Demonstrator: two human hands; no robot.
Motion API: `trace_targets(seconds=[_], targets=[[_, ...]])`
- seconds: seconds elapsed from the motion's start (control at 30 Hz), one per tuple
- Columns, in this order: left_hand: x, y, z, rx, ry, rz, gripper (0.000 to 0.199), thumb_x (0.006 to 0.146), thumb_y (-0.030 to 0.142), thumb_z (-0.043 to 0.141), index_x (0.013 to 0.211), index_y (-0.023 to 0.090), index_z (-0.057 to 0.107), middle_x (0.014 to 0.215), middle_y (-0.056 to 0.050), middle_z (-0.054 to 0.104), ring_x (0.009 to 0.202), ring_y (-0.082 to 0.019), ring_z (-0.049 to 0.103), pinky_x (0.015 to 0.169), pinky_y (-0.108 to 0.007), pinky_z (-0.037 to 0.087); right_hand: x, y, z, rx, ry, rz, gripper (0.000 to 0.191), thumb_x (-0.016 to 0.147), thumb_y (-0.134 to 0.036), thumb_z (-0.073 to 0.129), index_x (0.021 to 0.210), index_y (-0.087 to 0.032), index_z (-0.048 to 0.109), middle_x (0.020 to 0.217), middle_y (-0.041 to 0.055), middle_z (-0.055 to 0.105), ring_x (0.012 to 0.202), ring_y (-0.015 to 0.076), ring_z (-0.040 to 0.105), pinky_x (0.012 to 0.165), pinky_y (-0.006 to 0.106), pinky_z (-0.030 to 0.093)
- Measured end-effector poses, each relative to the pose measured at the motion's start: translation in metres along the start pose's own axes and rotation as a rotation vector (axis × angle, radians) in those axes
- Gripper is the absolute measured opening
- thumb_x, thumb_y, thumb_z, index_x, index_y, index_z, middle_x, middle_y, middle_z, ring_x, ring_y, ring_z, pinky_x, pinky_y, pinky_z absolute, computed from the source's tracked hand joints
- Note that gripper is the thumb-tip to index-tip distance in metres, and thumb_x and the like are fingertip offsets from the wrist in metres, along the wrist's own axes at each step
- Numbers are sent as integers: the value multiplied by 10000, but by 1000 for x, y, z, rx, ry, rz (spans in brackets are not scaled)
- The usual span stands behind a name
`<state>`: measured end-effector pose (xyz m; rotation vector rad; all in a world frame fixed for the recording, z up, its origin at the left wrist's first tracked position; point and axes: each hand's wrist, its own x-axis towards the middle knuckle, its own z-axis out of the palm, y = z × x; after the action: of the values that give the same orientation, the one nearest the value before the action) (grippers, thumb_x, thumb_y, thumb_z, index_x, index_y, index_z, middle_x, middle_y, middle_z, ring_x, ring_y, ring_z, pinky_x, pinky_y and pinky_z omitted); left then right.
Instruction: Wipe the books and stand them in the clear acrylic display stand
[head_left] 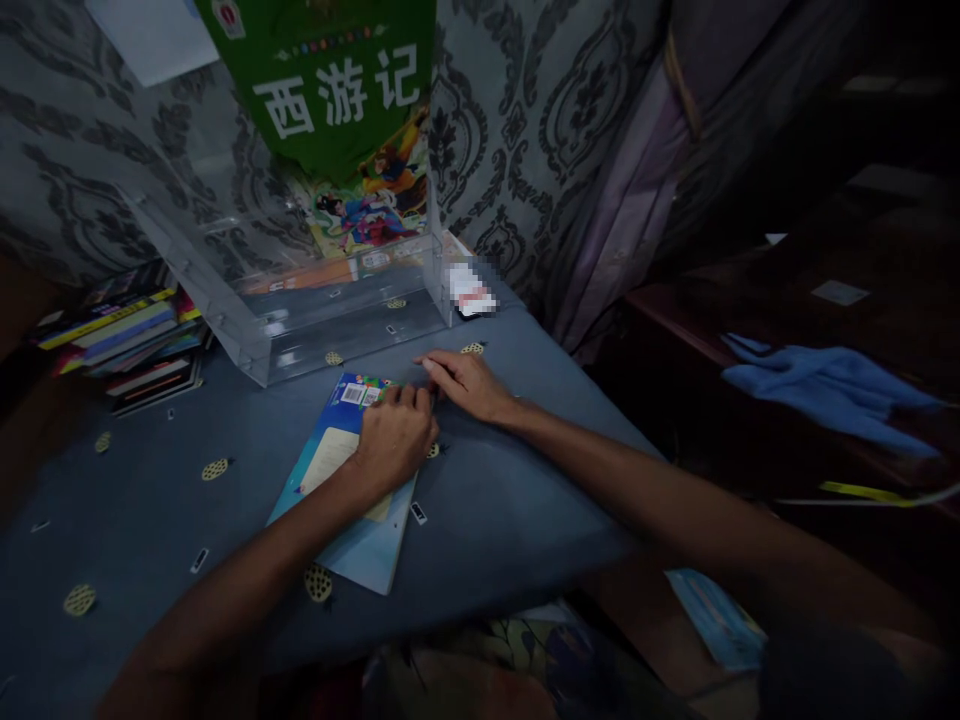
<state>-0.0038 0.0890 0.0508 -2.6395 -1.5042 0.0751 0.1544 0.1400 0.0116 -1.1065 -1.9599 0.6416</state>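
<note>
A thin blue book (352,550) lies at a slant on the patterned tablecloth, its barcode facing up near the far edge. My left hand (397,435) rests over the book's right part with the fingers curled in; their tips are hidden beneath the knuckles. Just beyond the book's upper right corner is my right hand (469,385), its index finger bent forward and the other fingers folded under. The two hands nearly meet at that corner. Whatever their fingers grip there, if anything, is too hidden to make out.
Behind the book stands a clear plastic rack (259,350) with a green picture book (330,150) upright in it. Stacked books (142,330) sit at the left. The table's right edge (592,400) runs past my right forearm. A blue cloth (825,390) lies farther right.
</note>
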Motion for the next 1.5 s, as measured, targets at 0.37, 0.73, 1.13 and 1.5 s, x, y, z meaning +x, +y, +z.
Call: trace_targets(seconds=[0.37,0.73,1.13,1.5], targets=[[-6,-20,9,7,12,110,436,1040,327,422,1376,73,535,1467,-197,550,1379,-305,501,1117,-479,421,-1,-5,6,-286,41,40,278,986,-279,485,929,-189,741,771,62,765,702,201,687,654,285,434],[31,-53,24,1,85,-50,425,1039,341,408,1383,129,541,1463,-185,543,1335,-323,510,1078,-509,407,30,30,29,-133,-66,-75,353,935,-133,493,1238,-172,670,1298,131,692,1207,249,632,1060,455,475],[30,-76,29,-70,104,16,472,1043,359,380,1443,142,504,1465,-156,537,1278,-314,506,1051,-483,395,42,42,31,-173,-119,-160,364,988,-197,416,1299,-189,604,1247,111,688,1177,243,609,1061,439,463],[-36,-70,24,-314,-2,437,504,1021,502,454,1449,244,515,1570,-94,451,1486,-270,341,1209,-491,253,39,36,27,-269,-172,-172,404,1010,-359,471,1357,-174,565,1317,125,663,1209,292,592,1047,460,457]])
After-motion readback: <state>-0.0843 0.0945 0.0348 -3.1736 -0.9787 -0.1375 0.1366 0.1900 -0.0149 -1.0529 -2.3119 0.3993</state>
